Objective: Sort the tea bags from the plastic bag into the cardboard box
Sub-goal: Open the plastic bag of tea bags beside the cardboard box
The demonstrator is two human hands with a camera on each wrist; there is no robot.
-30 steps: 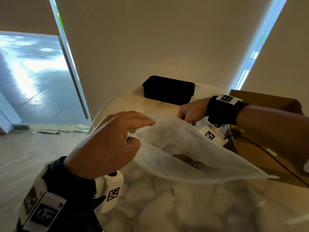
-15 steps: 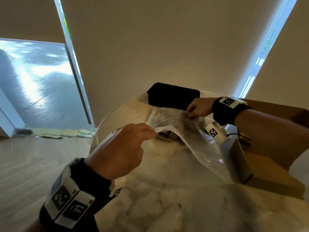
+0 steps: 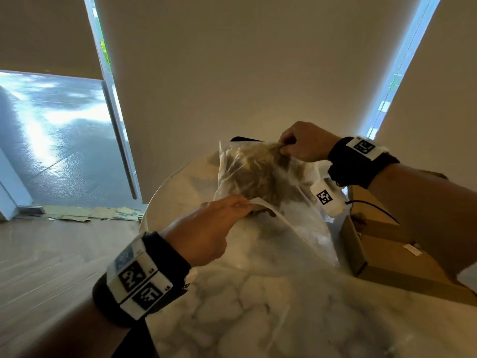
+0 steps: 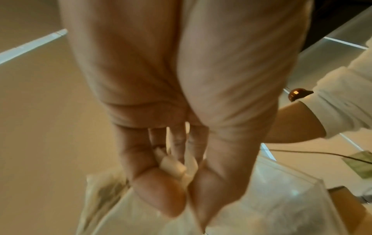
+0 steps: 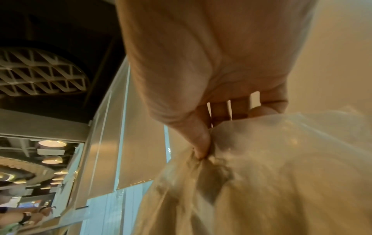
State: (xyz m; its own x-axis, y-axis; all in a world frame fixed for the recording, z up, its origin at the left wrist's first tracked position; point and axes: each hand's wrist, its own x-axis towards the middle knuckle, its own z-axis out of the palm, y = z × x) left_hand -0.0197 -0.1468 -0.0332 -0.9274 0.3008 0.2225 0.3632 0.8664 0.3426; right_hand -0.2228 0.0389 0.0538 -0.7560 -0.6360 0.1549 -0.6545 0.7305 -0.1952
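Observation:
A clear plastic bag [image 3: 260, 177] holding several brownish tea bags [image 3: 254, 164] is held up above the marble table [image 3: 258, 306]. My right hand [image 3: 300, 146] pinches the bag's far upper corner, lifting it highest. My left hand [image 3: 206, 228] pinches the near lower rim of the bag between thumb and fingers. In the left wrist view the left hand [image 4: 187, 179] holds bunched plastic, with the bag [image 4: 261, 206] hanging below. In the right wrist view the right hand [image 5: 203, 152] pinches the gathered plastic [image 5: 251, 182]. The open cardboard box [image 3: 392, 251] stands at the right, below my right forearm.
A black container [image 3: 238, 139] sits at the table's far edge, mostly hidden behind the bag. The round table's left edge [image 3: 154, 202] drops to a wooden floor with flattened cardboard [image 3: 90, 214]. A black cable [image 3: 371, 206] runs over the box.
My right hand has lifted the far end of the bag upward and tilted it, so the tea bags have gathered inside it. My left hand has moved forward, still holding the rim.

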